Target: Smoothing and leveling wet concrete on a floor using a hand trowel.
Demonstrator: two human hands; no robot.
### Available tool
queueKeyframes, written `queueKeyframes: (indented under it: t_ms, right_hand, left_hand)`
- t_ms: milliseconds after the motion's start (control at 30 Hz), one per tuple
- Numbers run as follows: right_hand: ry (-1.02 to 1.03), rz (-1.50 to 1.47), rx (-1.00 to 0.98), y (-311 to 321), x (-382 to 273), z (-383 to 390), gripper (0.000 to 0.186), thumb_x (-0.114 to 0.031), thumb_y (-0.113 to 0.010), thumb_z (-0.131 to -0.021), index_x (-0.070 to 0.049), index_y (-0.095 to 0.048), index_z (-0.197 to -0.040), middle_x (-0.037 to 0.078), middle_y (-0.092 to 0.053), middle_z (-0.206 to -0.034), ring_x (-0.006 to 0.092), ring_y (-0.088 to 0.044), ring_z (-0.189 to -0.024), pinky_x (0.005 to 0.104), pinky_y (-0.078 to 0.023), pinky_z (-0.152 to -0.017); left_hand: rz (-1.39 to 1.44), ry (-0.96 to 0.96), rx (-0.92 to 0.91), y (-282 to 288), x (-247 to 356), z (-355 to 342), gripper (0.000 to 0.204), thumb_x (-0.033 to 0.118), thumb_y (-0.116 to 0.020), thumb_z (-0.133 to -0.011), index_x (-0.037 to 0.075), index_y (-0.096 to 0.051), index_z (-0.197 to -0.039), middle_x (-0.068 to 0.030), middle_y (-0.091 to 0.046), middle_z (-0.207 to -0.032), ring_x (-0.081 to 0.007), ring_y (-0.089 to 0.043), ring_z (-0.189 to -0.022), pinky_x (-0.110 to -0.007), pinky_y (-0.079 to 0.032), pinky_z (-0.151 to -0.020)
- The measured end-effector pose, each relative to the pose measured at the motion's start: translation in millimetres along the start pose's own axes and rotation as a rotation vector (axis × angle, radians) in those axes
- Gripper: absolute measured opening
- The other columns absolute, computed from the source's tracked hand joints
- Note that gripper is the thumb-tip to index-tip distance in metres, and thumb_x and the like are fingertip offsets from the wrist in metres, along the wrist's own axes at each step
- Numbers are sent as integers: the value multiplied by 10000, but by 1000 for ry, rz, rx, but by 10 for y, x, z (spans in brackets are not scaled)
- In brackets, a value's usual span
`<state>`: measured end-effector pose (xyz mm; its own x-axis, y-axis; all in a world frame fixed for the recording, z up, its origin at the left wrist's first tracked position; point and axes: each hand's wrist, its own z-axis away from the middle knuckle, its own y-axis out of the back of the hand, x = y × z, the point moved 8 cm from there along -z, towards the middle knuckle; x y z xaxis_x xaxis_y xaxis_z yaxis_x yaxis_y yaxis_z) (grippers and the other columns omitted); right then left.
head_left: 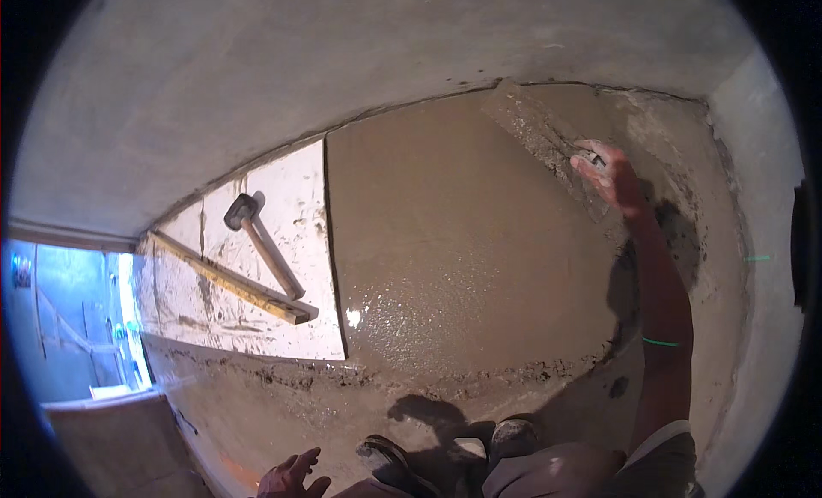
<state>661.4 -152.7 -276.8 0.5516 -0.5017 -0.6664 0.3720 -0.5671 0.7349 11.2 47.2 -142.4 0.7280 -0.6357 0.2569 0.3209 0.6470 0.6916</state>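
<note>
My right hand (606, 177) is closed round the handle of a plastering trowel (533, 125). The trowel's long, mortar-smeared blade lies slantwise on the wet mortar bed (419, 190), its far end by the wall. Grey-brown and mostly smooth, the bed glistens with water at its near left. Low at the left, my left hand (291, 477) holds nothing, its fingers apart, away from the mortar. White, smeared tiles (300, 177) border the bed on the left. On them rest a rubber mallet (267, 256) with a wooden handle and a yellow spirit level (224, 280).
A grey wall (342, 53) runs along the far side, and another wall (762, 155) stands at the right. Crumbled mortar (539, 369) lines the bed's near edge, just beyond my shoes (514, 435). A bright doorway (77, 318) opens at the far left. Green laser light crosses my right forearm.
</note>
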Motion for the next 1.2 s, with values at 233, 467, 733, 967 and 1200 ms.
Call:
queueKeyframes:
  t_ms: [233, 467, 733, 967, 1200]
  right_hand:
    - [-16, 140, -341, -1030, -893, -660, 594, -582, -711, -872, -84, -688, -1196, 174, -718, -1085, 379, -682, -982, 447, -528, -847]
    - [63, 176, -380, -1759, -1501, -1076, 654, -625, -743, -815, -86, -693, -1182, 182, -710, -1076, 366, -680, -1024, 490, -524, -861]
    - [86, 158, -448, -2150, -1578, -925, 580, -572, -743, -845, -66, -708, -1128, 184, -710, -1015, 367, -680, -981, 503, -528, -841]
    - [258, 223, -639, -2035, -1832, 226, 574, -593, -682, -883, -96, -686, -1171, 200, -717, -994, 398, -697, -953, 534, -534, -827]
    - [390, 163, -923, -2151, -1976, 1783, 425, -490, -653, -935, -70, -647, -1000, 187, -693, -887, 406, -693, -871, 560, -527, -751]
  left_hand:
    - [-20, 66, 5, 1, -47, 235, 582, 230, -742, -901, 114, -521, -1426, -154, -700, -1144, -310, -713, -932, -433, -580, -765]
    - [19, 127, -2, -78, -136, 441, 580, 222, -738, -913, 94, -512, -1431, -173, -695, -1156, -333, -710, -945, -437, -577, -753]
    - [150, 227, -65, -149, -218, 572, 607, 215, -721, -927, 74, -473, -1463, -207, -669, -1203, -354, -692, -995, -455, -568, -805]
    - [70, 170, -38, -50, -175, 524, 590, 220, -712, -931, 74, -484, -1455, -208, -673, -1205, -358, -700, -986, -453, -572, -792]
    - [-81, -67, 88, 119, 117, 338, 598, 205, -740, -893, 88, -515, -1434, -188, -685, -1180, -354, -704, -972, -455, -574, -784]
